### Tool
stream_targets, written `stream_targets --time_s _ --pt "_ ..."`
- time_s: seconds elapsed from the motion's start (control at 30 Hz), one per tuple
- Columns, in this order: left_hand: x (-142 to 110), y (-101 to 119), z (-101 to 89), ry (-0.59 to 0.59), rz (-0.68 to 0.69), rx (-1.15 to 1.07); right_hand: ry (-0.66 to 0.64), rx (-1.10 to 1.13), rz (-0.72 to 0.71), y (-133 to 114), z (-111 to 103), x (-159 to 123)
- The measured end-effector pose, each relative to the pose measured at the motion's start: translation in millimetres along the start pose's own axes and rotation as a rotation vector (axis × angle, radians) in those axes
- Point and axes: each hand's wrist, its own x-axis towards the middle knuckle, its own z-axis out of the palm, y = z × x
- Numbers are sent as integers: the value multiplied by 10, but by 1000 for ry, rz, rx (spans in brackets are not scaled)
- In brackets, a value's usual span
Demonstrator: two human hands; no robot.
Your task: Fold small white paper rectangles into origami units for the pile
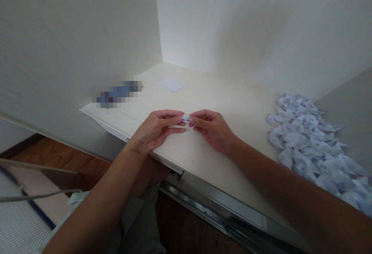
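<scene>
Between the fingertips of both hands is a small folded piece of white paper (186, 118), held just above the front part of the desk. My left hand (159, 128) pinches its left end with thumb and index finger, the lower fingers loosely bent. On the other end, my right hand (213, 128) pinches with thumb and forefinger, its remaining fingers curled beneath. Most of the paper is hidden by the fingers. A flat white paper sheet (172, 84) lies on the desk beyond my hands.
A large heap of folded white paper pieces (308, 141) covers the right side of the pale desk (232, 99). At the left edge lies a pixelated blue object (117, 93). White panels (261, 25) enclose the back and sides. A metal drawer rail (197, 203) runs below the front edge.
</scene>
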Motion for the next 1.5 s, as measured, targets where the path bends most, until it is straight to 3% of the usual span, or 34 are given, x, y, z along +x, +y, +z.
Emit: stream_targets --time_s 0.57,1.07,1.23,1.5 --pt "7 -23 -58 -68 12 -2 -104 111 87 -46 -55 3" --pt "30 10 -126 -178 -22 72 -175 28 177 -87 -65 1" --pt "68 47 -150 -223 -75 94 -174 30 197 -104 -57 -2" --pt "92 38 -153 -189 -53 71 -111 50 219 -102 -42 7"
